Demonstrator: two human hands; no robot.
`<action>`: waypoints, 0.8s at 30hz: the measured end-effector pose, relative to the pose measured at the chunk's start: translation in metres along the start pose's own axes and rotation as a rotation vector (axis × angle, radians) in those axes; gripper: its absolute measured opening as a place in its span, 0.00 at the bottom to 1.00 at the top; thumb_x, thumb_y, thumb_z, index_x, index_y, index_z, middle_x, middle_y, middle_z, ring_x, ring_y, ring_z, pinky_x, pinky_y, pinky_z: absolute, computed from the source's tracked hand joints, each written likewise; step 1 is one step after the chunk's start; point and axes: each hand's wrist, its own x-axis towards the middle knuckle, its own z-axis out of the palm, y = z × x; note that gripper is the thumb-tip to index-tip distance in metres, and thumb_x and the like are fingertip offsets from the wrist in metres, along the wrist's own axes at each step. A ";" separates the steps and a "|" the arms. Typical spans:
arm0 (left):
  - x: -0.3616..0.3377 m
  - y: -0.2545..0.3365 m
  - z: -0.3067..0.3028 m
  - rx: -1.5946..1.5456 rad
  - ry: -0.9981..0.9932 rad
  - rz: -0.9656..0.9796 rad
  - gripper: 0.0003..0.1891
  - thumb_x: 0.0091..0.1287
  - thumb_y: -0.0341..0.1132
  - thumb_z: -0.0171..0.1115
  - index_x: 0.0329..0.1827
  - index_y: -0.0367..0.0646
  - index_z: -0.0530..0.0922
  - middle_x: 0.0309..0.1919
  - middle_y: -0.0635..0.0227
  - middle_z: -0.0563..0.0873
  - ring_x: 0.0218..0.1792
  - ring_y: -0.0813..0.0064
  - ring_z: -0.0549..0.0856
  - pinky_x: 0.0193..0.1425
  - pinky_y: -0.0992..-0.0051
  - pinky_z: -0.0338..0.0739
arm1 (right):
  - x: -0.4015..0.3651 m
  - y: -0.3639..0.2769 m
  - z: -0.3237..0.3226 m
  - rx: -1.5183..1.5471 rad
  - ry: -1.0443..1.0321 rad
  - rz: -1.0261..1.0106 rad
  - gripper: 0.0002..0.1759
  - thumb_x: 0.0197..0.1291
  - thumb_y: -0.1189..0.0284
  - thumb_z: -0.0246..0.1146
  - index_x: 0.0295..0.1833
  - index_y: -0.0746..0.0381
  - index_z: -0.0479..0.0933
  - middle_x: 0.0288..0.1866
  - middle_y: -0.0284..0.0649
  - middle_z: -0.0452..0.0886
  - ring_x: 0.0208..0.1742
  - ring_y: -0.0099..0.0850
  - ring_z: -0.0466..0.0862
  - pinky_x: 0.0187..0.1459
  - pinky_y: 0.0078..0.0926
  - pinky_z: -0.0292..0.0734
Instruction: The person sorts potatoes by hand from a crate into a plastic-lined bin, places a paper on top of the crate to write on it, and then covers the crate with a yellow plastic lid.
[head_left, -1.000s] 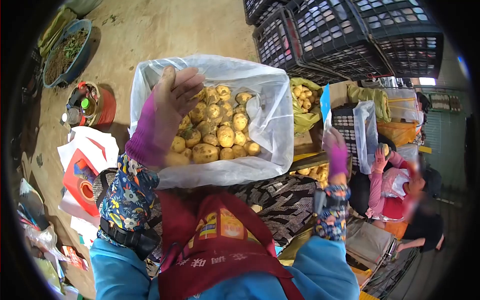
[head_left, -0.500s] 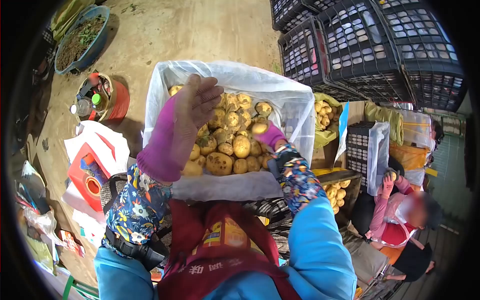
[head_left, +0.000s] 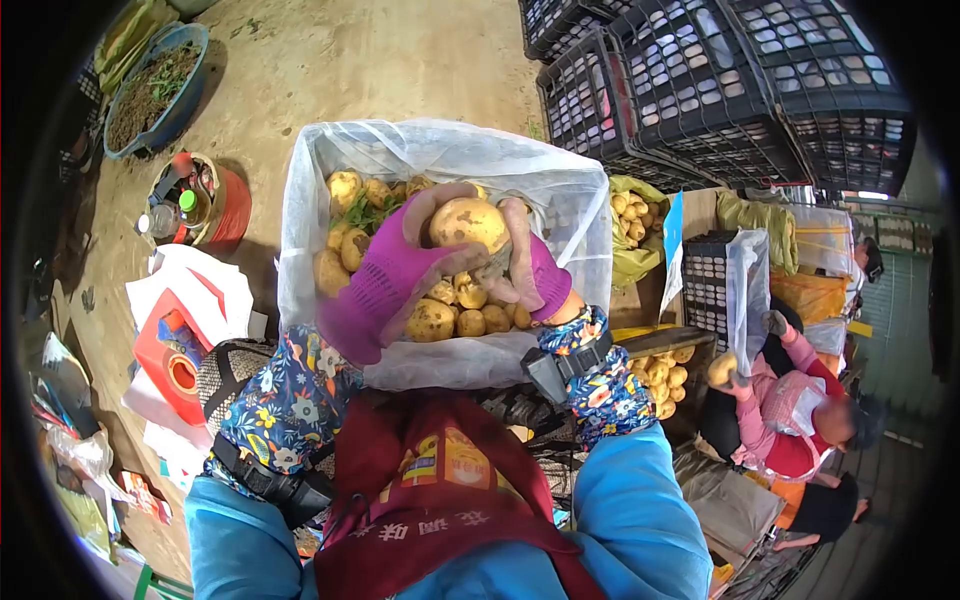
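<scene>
A large yellow potato (head_left: pixel 468 225) is held up over a crate lined with thin white sheeting (head_left: pixel 400 372). My left hand (head_left: pixel 400 275), in a purple glove with a dirt-grey palm, curls around its left side and underside. From the other side, my right hand (head_left: pixel 532 262), gloved alike, presses its fingers against the potato. Below both hands lie several more potatoes (head_left: pixel 430 320), some muddy, filling the crate. Green leaves (head_left: pixel 368 212) show among those on the left. Part of the pile is hidden behind my hands.
Black plastic crates (head_left: pixel 690 95) are stacked at the upper right. A yellow-green bag of potatoes (head_left: pixel 637 222) and a box of potatoes (head_left: pixel 660 378) stand to the right. A co-worker (head_left: pixel 790 400) sits there holding a potato. A red bucket (head_left: pixel 232 210) and blue basin (head_left: pixel 160 90) are left.
My left hand has come down from its raised, open pose and now grips a large potato. My right hand, which held a small potato, has moved in against it. The co-worker's hands have parted.
</scene>
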 end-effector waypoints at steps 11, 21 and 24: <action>0.006 0.002 -0.004 -0.194 0.150 -0.150 0.28 0.62 0.29 0.69 0.64 0.40 0.69 0.53 0.68 0.78 0.50 0.78 0.80 0.54 0.77 0.79 | 0.024 -0.043 0.013 0.093 0.049 0.609 0.21 0.71 0.58 0.54 0.38 0.67 0.76 0.23 0.45 0.80 0.24 0.37 0.82 0.25 0.34 0.73; -0.002 0.010 -0.004 -0.402 0.159 -0.200 0.27 0.67 0.30 0.60 0.69 0.47 0.63 0.54 0.67 0.76 0.52 0.77 0.79 0.51 0.78 0.79 | 0.005 0.064 -0.020 -0.421 0.030 0.754 0.43 0.57 0.46 0.65 0.67 0.66 0.67 0.66 0.53 0.73 0.64 0.51 0.75 0.63 0.40 0.71; -0.002 0.014 -0.007 -0.269 0.201 -0.119 0.29 0.66 0.31 0.61 0.70 0.48 0.62 0.52 0.68 0.76 0.48 0.79 0.78 0.47 0.80 0.77 | -0.001 0.096 -0.003 -0.467 -0.683 0.846 0.47 0.55 0.42 0.63 0.70 0.65 0.64 0.70 0.53 0.70 0.68 0.49 0.72 0.65 0.42 0.69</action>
